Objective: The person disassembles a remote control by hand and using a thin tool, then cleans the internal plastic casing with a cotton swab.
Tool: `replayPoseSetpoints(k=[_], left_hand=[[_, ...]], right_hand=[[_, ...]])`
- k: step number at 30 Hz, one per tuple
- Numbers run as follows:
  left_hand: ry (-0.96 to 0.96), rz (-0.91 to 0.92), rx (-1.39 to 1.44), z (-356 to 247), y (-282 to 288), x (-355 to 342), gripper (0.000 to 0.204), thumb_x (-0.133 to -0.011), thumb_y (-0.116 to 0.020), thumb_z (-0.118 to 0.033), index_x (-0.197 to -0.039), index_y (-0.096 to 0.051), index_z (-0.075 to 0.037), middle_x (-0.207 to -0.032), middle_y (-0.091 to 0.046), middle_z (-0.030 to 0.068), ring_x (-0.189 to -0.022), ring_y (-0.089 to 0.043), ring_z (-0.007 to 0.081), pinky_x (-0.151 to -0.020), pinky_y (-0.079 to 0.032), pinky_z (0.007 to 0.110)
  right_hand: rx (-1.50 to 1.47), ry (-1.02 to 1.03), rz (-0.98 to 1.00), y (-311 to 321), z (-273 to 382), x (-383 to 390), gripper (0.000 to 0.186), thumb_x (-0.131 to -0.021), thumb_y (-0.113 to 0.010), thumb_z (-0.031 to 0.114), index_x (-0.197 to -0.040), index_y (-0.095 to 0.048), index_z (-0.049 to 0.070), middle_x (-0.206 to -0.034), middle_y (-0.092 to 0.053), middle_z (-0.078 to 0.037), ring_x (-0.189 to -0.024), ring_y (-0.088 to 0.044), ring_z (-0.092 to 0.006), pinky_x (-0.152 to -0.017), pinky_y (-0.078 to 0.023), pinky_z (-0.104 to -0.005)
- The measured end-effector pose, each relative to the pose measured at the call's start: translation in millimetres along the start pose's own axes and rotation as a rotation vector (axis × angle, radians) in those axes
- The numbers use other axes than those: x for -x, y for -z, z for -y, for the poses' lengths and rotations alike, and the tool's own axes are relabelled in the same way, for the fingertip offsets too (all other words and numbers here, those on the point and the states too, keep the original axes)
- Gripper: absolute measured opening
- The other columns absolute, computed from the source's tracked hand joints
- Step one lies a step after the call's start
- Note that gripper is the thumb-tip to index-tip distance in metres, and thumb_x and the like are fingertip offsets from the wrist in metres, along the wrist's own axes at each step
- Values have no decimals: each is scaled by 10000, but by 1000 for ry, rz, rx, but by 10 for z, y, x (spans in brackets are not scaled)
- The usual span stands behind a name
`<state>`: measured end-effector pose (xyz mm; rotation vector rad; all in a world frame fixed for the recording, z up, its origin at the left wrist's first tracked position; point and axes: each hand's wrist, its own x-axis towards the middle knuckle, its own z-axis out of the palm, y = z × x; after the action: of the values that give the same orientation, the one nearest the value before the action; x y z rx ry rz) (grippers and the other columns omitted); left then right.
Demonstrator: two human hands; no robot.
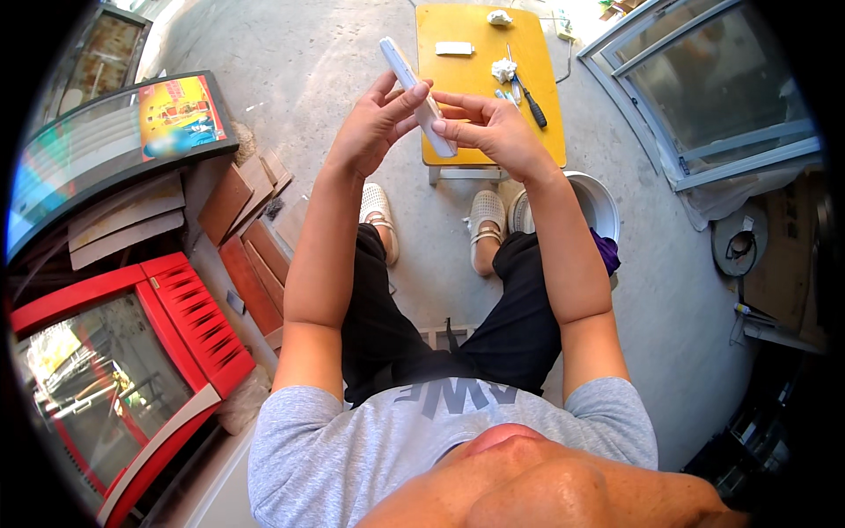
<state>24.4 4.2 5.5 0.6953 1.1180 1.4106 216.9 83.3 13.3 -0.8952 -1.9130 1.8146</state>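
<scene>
A long, flat white plastic case (429,114) is held up at a slant between my two hands, over the near left side of a small yellow table (480,92). My left hand (374,128) grips its left side, thumb on top. My right hand (497,132) pinches its lower right part between thumb and fingers. What kind of device it is does not show. On the table lie a screwdriver (533,107) with a dark handle, a crumpled white tissue (503,70), another white wad (499,18), and a flat white rectangular piece (454,48). Small bluish pieces rest beside the screwdriver.
A white bucket (600,202) stands by my right knee, with purple cloth beside it. Glazed window frames (704,141) lean at the right. At left are a red glass-fronted cabinet (198,321), a dark-framed glass panel (114,132) and brown boards (255,260).
</scene>
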Motion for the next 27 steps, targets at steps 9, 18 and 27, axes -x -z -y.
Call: replayPoseSetpoints(k=[9, 18, 27], left_hand=[[40, 111, -29, -53, -8, 42, 822, -950, -739, -208, -1581, -240, -43, -1396, -576, 186, -1251, -614, 255, -1042, -531, 392], [42, 96, 9, -31, 62, 42, 814, -938, -748, -170, -1573, -255, -43, -1408, -588, 178, -1268, -608, 254, -1074, -509, 393], [4, 136, 13, -36, 77, 15, 780, -948, -734, -157, -1566, -270, -50, -1405, -589, 169, -1264, -609, 250, -1059, -520, 391]], right_hand=[[55, 218, -20, -47, -145, -17, 509, -996, -693, 224, -1432, -563, -2, -1264, -684, -93, -1018, -638, -97, -882, -536, -246], [244, 236, -15, -112, 26, 18, 422, -1013, -601, 212, -1380, -594, 4, -1252, -686, -224, -1101, -702, -302, -943, -546, -353], [305, 339, -9, -97, 76, 12, 398, -1028, -549, 178, -1391, -575, 19, -1118, -679, -274, -1024, -678, -402, -897, -530, -392]])
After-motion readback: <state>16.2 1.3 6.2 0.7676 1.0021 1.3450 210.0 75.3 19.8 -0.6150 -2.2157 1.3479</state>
